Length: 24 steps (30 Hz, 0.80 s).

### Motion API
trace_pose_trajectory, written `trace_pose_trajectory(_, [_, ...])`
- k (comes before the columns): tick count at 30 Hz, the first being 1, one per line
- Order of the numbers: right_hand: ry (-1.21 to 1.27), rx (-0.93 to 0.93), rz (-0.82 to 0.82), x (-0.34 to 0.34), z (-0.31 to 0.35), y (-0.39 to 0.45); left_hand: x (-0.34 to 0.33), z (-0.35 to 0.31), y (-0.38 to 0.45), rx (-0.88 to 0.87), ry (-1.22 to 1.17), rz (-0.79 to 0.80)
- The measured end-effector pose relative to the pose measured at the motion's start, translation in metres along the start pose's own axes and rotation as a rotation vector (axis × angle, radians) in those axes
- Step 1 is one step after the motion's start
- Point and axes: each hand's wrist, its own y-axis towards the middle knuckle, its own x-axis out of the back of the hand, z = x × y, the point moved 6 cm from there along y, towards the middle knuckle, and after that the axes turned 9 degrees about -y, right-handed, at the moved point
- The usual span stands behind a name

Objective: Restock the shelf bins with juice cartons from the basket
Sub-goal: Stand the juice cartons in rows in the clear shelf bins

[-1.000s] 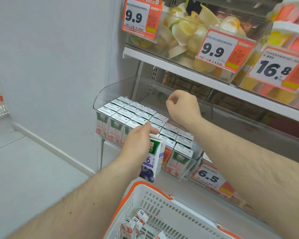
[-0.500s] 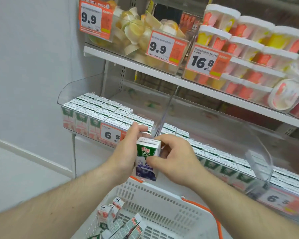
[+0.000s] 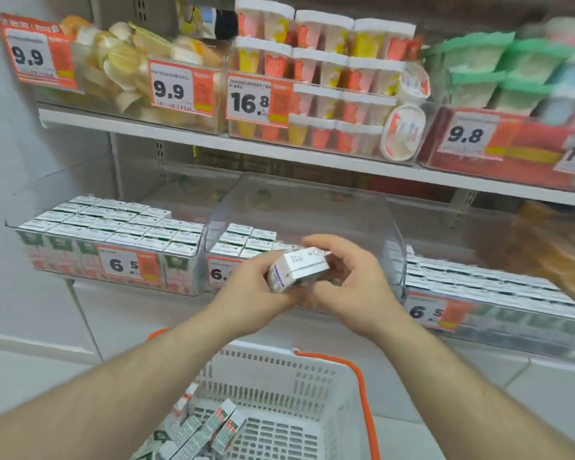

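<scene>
Both the person's left hand (image 3: 258,287) and right hand (image 3: 352,280) grip one small white juice carton (image 3: 297,272), tilted on its side, held in front of the partly filled middle clear plastic shelf bin (image 3: 299,207) and above the white slotted basket with orange handles (image 3: 279,386), which holds more cartons.

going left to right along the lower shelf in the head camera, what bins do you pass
Full carton bin tagged 6.5 → middle bin, partly filled, with both hands holding a carton in front → right carton bin.
</scene>
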Motion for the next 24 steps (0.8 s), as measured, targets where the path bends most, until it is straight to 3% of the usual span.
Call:
trace_pose_trajectory(6, [-0.176, -0.155, -0.199, 0.06, -0.024, -0.005, -0.068, -0.015, 0.038, -0.011, 0.096, 0.034])
trace_pose_trajectory(11, [0.106, -0.421, -0.48, 0.121, -0.072, 0.002, -0.128, -0.018, 0.057, -0.107, 0.108, 0.026])
trace_pose_trajectory(13, [0.148, -0.493, -0.606, 0.141, -0.092, 0.002, -0.143, -0.013, 0.07, -0.097, 0.228, 0.011])
trace_pose_trajectory(16, [-0.06, -0.53, -0.752, 0.175, -0.115, 0.006, -0.162, -0.003, 0.088, -0.04, 0.396, 0.038])
trace_pose_trajectory(19, [-0.326, -0.573, -0.703, 0.198, -0.139, 0.025, -0.178, 0.004, 0.102, -0.023, 0.449, 0.089])
trace_pose_trajectory(24, [-0.67, -0.632, -0.37, 0.192, -0.195, 0.068, -0.19, 0.022, 0.105, 0.044, 0.657, 0.056])
